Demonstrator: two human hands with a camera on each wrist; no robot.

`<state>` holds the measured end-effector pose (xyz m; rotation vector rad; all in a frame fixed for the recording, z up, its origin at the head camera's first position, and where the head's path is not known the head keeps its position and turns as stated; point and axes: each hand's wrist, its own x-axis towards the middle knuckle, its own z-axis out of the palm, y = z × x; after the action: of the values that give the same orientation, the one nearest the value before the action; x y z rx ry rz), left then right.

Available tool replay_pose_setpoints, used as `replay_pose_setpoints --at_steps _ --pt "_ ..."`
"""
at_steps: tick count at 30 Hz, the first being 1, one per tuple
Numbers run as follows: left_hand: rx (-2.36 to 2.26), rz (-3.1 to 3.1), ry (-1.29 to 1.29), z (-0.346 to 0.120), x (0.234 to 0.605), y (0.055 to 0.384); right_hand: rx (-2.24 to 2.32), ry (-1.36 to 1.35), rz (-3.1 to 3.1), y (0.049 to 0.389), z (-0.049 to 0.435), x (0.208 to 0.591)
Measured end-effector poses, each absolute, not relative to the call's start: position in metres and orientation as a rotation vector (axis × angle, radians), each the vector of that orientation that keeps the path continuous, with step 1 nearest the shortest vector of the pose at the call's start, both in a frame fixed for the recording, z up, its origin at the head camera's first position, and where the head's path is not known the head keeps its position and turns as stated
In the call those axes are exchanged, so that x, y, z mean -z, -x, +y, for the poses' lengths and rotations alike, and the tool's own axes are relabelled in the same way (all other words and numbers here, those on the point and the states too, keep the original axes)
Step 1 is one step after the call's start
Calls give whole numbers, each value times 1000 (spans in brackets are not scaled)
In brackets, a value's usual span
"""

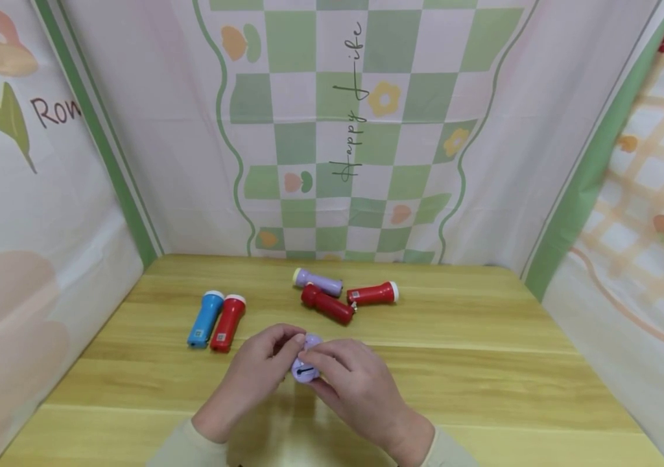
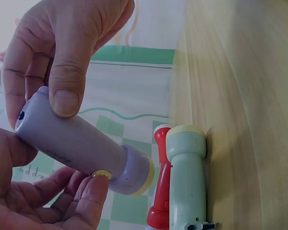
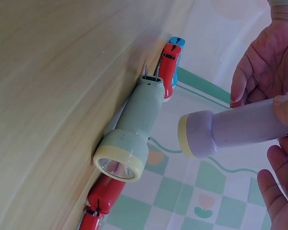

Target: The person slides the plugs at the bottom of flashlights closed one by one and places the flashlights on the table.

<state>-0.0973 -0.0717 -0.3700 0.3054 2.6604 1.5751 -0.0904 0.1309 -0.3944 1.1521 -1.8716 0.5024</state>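
Both hands hold a lavender flashlight [image 2: 77, 139] with a pale yellow front rim, its lens end pointing away from the body. My left hand [image 1: 263, 360] supports it from one side, with a fingertip at the yellow button [image 2: 102, 173]. On the other side my right hand [image 1: 358, 383] pinches the tail end, thumb lying along the barrel. A dark slot shows in the tail, facing the head camera. Just past the held flashlight, a mint green flashlight [image 3: 134, 112] lies on the table in both wrist views, two metal prongs sticking out of its tail. The hands hide it from the head camera.
To the left on the wooden table [image 1: 484, 363] a blue flashlight [image 1: 205, 318] and a red flashlight [image 1: 229, 323] lie side by side. Toward the back are another lavender flashlight [image 1: 320, 283] and two red ones [image 1: 327, 305]. Patterned cloth walls [image 1: 192, 162] enclose the table.
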Motion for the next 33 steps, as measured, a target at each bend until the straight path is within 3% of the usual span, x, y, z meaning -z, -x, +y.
replay_pose_setpoints --at_steps 33 --pt "-1698 2248 -124 -69 381 114 -269 -1182 -1685 96 123 394"
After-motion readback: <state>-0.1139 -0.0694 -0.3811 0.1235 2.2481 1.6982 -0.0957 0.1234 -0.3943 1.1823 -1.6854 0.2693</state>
